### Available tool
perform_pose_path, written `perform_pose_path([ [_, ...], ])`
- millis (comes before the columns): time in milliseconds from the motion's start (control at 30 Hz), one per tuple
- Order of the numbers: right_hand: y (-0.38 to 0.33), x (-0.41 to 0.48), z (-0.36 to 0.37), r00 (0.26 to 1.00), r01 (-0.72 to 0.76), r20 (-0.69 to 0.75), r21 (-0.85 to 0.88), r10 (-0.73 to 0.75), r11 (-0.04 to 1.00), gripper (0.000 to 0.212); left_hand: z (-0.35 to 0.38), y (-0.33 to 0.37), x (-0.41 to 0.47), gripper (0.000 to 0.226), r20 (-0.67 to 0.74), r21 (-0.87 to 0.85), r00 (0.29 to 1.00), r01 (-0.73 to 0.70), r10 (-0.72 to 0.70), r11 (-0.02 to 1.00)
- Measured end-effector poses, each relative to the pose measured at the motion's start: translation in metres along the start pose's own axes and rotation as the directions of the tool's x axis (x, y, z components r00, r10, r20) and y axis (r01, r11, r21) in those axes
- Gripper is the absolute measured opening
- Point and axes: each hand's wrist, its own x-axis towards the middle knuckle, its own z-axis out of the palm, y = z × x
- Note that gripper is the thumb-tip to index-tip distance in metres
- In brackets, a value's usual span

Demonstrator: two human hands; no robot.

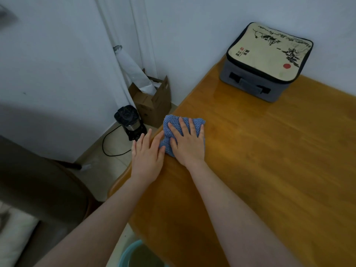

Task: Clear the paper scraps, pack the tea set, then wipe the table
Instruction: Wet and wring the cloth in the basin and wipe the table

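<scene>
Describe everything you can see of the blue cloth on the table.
The blue cloth looks like a soft, knobbly-textured rag, bunched into a rough pad. It lies on the wooden table, close to the edge on the person's left. The right hand presses flat on it with straight, spread fingers and covers its middle. The left hand lies flat beside it at the table edge, fingers against the cloth's side. Whether it is damp cannot be told.

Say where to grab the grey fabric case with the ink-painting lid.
Probably by the grey strap handle on the side wall of the grey fabric case. Come in from the near side across the wooden table: that wall faces the person, while the far side sits close to the room wall. The flat lid offers no hold.
</scene>
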Motion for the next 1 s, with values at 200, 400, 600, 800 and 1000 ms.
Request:
perform_pose_path([
  [200,-0.047,-0.035,0.011,0.999,0.037,0.004,0.016,-0.037,0.999,0.052,-0.01,-0.039,-0.041,0.048,-0.004,-0.019,0.997,0.071,-0.071,0.997],
  [400,-0.099,-0.08,0.025,0.994,0.106,0.0,0.019,-0.106,0.994,0.056,-0.022,-0.073,-0.084,0.05,-0.023,-0.006,0.991,0.135,-0.135,0.991],
  [600,-0.129,-0.126,0.034,0.994,0.111,0.017,0.031,-0.111,0.993,0.057,-0.036,-0.085,-0.132,0.05,-0.021,-0.043,0.987,0.156,-0.157,0.987],
  [800,-0.117,-0.176,0.031,0.996,0.082,0.017,0.027,-0.082,0.996,0.058,-0.041,-0.079,-0.164,0.05,0.012,-0.038,0.99,0.142,-0.142,0.989],
  [1000,-0.076,-0.225,0.029,1.0,-0.004,-0.004,-0.003,0.004,1.0,0.055,-0.036,-0.052,-0.173,0.051,0.064,-0.027,0.994,0.093,-0.091,0.995],
])
